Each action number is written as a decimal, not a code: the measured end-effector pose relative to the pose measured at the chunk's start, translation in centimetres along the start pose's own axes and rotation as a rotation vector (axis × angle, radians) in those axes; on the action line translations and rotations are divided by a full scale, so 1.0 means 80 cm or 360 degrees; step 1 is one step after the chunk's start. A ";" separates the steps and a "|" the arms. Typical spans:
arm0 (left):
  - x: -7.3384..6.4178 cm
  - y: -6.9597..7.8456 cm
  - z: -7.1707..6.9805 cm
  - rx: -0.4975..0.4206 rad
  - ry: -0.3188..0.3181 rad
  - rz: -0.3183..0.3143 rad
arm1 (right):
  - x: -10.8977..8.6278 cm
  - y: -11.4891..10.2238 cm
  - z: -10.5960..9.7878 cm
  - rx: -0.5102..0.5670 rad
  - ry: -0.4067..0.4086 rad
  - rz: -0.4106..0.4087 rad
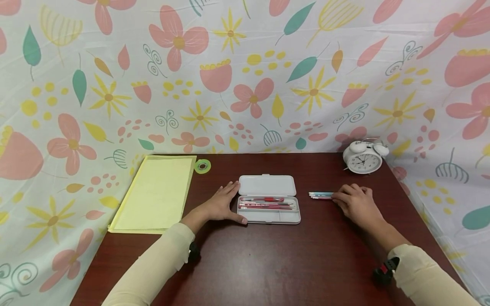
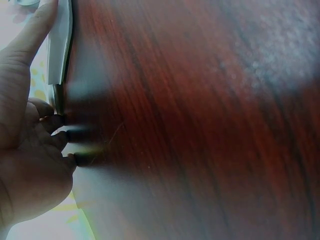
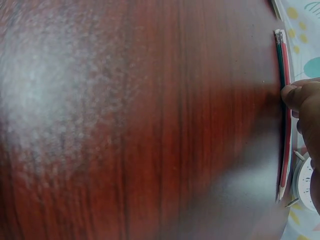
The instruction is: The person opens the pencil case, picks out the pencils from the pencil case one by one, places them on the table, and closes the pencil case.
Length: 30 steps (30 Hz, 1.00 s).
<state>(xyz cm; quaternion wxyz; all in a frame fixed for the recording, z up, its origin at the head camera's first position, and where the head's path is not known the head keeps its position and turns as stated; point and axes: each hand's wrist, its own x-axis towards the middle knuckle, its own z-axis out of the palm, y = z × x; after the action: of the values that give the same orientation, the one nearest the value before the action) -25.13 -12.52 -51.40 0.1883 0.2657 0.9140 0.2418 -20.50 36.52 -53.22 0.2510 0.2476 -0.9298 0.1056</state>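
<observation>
A white pencil case [image 1: 268, 186] lies unfolded in the middle of the table, its lid laid back. Inside its long compartment are several red pencils [image 1: 264, 207] and a red pen [image 1: 273, 199]. My left hand [image 1: 220, 206] rests at the case's left side, thumb at the near corner and fingers spread toward the hinge. To the right, a small bunch of pencils [image 1: 318, 195] lies on the table. With thumb and fingertips, my right hand [image 1: 356, 205] pinches these pencils near their right part. The right wrist view shows red and dark green barrels among them.
The dark red wooden table [image 1: 249, 263] meets a floral cloth [image 1: 245, 85] at the back and sides. A yellow mesh folder [image 1: 155, 193] lies at the left, with a green tape roll [image 1: 202, 166] beside it. A white alarm clock [image 1: 364, 157] stands at the back right.
</observation>
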 end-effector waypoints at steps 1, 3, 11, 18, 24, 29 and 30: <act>0.002 -0.005 0.004 -0.0009 0.0013 0.0012 | 0.000 0.000 0.000 0.0003 -0.0005 0.0002; 0.004 -0.008 0.005 -0.0021 0.0021 0.0022 | -0.001 0.000 0.000 0.0009 -0.0011 0.0006; 0.004 -0.006 0.003 -0.0068 0.0003 0.0006 | -0.002 -0.001 0.000 0.0019 -0.0017 0.0035; 0.005 -0.009 0.005 -0.0051 0.0014 0.0030 | -0.003 -0.002 0.001 0.0025 -0.0019 0.0034; 0.001 -0.002 0.001 -0.0031 -0.0003 0.0006 | 0.000 -0.004 0.000 0.0015 -0.0036 0.0053; 0.002 0.001 0.001 0.0011 0.0008 -0.0008 | 0.004 -0.007 0.000 0.0008 -0.0027 0.0044; 0.002 0.000 0.001 0.0004 0.0007 -0.0009 | 0.006 -0.009 0.001 0.0009 -0.0032 0.0044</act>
<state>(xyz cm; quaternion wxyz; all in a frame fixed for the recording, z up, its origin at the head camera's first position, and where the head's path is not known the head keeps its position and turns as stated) -25.24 -12.39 -51.54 0.1867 0.2627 0.9155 0.2408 -20.53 35.71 -52.98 0.2394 0.2364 -0.9354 0.1091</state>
